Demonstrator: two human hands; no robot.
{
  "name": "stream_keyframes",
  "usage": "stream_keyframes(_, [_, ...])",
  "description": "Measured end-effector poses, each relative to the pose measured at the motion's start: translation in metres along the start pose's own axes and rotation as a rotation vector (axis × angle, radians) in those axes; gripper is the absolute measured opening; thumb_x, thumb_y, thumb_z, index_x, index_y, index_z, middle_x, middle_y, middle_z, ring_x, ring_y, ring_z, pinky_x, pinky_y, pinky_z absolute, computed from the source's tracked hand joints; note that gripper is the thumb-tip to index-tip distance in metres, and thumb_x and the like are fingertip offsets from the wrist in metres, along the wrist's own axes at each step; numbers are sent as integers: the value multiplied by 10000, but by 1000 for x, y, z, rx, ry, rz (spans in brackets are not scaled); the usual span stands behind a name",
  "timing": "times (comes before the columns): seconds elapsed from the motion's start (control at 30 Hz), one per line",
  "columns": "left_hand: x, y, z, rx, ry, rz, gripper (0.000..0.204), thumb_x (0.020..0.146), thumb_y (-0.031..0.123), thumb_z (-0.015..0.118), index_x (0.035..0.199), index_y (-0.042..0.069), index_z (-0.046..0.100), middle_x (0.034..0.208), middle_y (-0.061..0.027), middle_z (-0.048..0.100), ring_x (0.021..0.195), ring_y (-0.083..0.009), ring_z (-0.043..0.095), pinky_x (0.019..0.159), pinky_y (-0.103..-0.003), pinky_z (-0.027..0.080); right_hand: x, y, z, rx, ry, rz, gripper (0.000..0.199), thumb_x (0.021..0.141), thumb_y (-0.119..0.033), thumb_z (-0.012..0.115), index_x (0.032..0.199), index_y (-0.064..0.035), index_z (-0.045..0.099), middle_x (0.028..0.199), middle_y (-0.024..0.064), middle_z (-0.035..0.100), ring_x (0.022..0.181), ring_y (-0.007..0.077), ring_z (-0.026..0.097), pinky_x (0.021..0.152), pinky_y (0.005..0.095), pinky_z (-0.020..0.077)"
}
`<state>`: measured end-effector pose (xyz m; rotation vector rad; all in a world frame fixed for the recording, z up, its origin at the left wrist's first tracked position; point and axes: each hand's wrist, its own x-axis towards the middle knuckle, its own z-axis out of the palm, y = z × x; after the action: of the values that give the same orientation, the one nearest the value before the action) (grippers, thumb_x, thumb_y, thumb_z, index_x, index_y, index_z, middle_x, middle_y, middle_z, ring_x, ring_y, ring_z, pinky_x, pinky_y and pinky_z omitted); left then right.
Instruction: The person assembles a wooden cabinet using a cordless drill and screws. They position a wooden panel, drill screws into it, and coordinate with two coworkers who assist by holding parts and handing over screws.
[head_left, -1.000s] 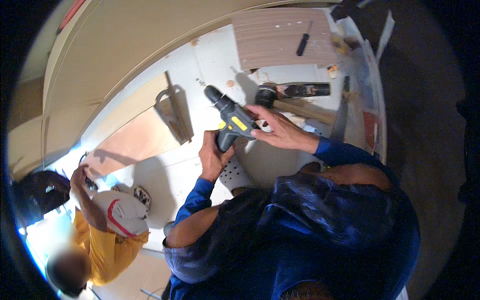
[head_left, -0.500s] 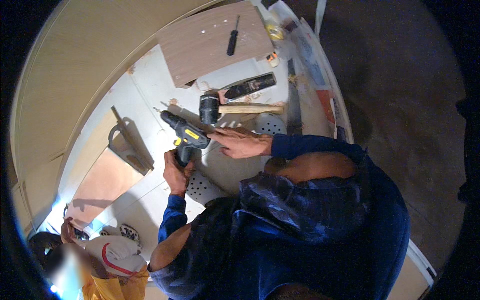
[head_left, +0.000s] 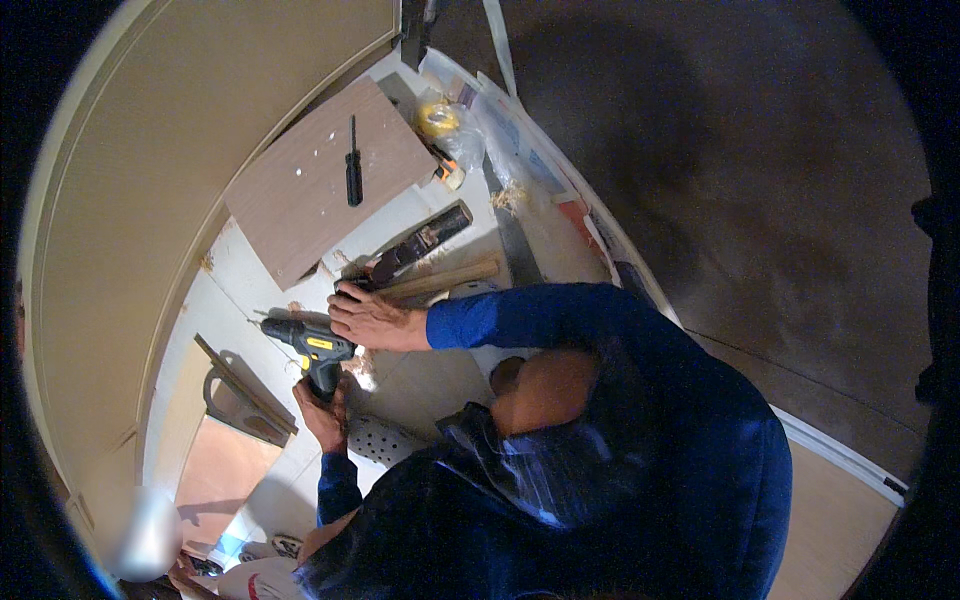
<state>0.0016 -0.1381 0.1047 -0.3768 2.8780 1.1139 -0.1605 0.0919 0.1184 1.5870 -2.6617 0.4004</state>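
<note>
- Head view, work surface: a white panel (head_left: 430, 385) runs from about 7 o'clock up to 12 o'clock of the frame, with sawdust scattered on it.
- Head view, left hand (head_left: 322, 412): at roughly 8 o'clock from frame centre, fingers wrapped tight around the grip of a black-and-yellow cordless drill (head_left: 305, 347). The drill body lies near level, its bit end pointing toward 9 o'clock just above the panel.
- Head view, right hand (head_left: 368, 318): directly at 1 o'clock of the drill and just beside its rear end. It lies palm down with fingers together and flat; what lies under it cannot be told. Its blue sleeve (head_left: 520, 318) extends toward 3 o'clock.
- Head view, near items: a hammer with a wooden handle (head_left: 440, 281) lies at 1 o'clock of the right hand, its head end close to the fingertips. A dark elongated tool (head_left: 425, 240) lies just above the hammer.
- Head view, far items: a brown board (head_left: 300, 200) sits at 11 o'clock of the frame, with a black screwdriver (head_left: 353, 176) lying on it. A clear bag with a yellow roll (head_left: 440, 120) sits at 12 o'clock.
- Head view, lower left: a grey curved bracket (head_left: 235, 400) lies at 9 o'clock of the left hand, apart from it.
</note>
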Motion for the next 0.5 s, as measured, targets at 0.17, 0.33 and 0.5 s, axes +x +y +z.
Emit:
stream_keyframes(0.17, [3, 15, -7, -328, -139, -210, 620, 798, 336, 878, 1164, -61, 574, 1067, -148, 550, 1006, -287, 551, 915, -396, 461, -1, 6, -8, -9, 3, 52, 233, 868, -177, 586, 1053, -48, 641, 1149, 103, 613, 1259, 267, 521, 1180, 492, 305])
stream_keyframes(0.33, [2, 26, -18, -289, -209, -210, 702, 823, 330, 868, 1301, -80, 558, 1102, -150, 530, 1021, -290, 548, 929, -390, 460, -6, 14, -6, 25, -51, 125, 226, 870, -175, 586, 1056, -63, 652, 1092, 80, 606, 1189, 247, 547, 1174, 489, 316])
stream_keyframes(0.5, [-5, 14, -18, -381, -322, -166, 674, 846, 264, 851, 1348, -64, 543, 1148, -161, 505, 1070, -297, 532, 959, -395, 451, -6, 22, -18, 47, -2, 88, 216, 877, -163, 628, 1060, -49, 640, 1079, 92, 607, 1149, 260, 563, 1113, 480, 362])
